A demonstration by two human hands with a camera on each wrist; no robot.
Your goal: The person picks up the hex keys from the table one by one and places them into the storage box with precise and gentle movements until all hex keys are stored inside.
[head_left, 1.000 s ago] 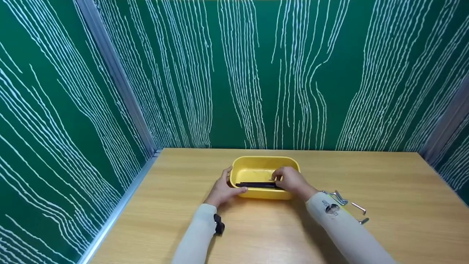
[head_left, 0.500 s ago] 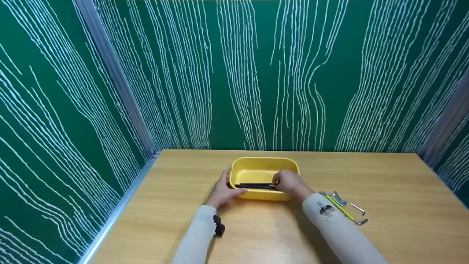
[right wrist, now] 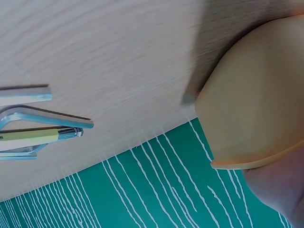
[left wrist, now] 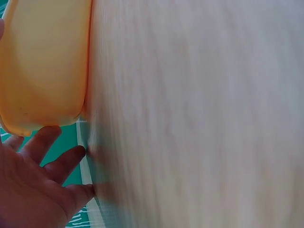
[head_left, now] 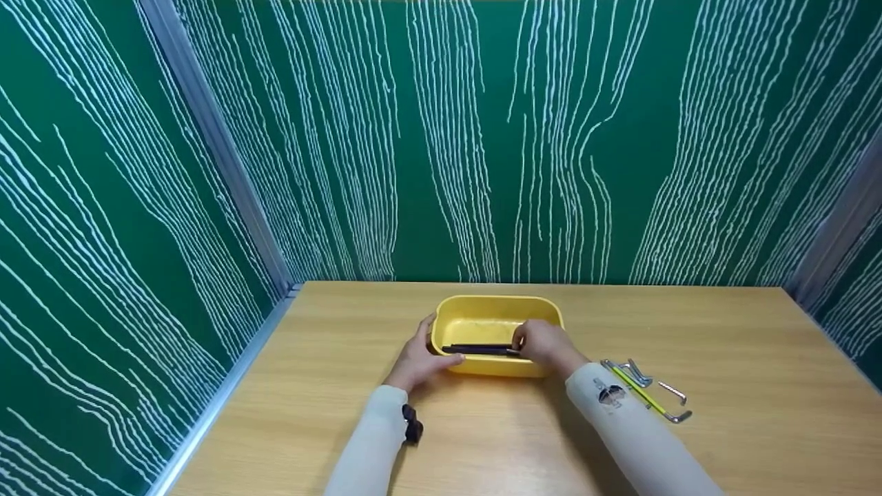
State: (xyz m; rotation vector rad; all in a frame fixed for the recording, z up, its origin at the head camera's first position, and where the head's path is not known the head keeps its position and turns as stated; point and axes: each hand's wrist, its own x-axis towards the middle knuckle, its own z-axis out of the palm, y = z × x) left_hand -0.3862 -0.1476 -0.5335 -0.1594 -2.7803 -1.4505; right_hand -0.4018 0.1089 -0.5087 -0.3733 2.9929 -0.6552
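Observation:
A yellow plastic tub point(head_left: 496, 366) stands on the table, with thin dark rods point(head_left: 475, 348) lying along its near inner wall. My left hand point(head_left: 422, 358) holds the tub's left end, thumb over the near rim and fingers at the end wall. In the left wrist view, the fingers point(left wrist: 64, 164) are spread, one tip right at the tub's end. My right hand point(head_left: 544, 342) reaches inside at the right, fingers curled and pinching at the right end of the dark rods. Its palm hides that end. The right wrist view shows mostly the tub's outer wall point(right wrist: 256, 95).
Right of the tub, beside my right sleeve, lie a yellow-shafted hex key point(head_left: 641, 389), some silver hex keys point(head_left: 637, 374) and a twisted silver L-shaped piece point(head_left: 673, 393). Green panels with white wavy lines point(head_left: 455, 138) rise behind the wooden table point(head_left: 331, 344) and at its sides.
My right hand has lowered slightly into the tub, and a small metal tip between its fingers has dropped to the rods. The right forearm shifted left, uncovering the yellow-shafted hex key.

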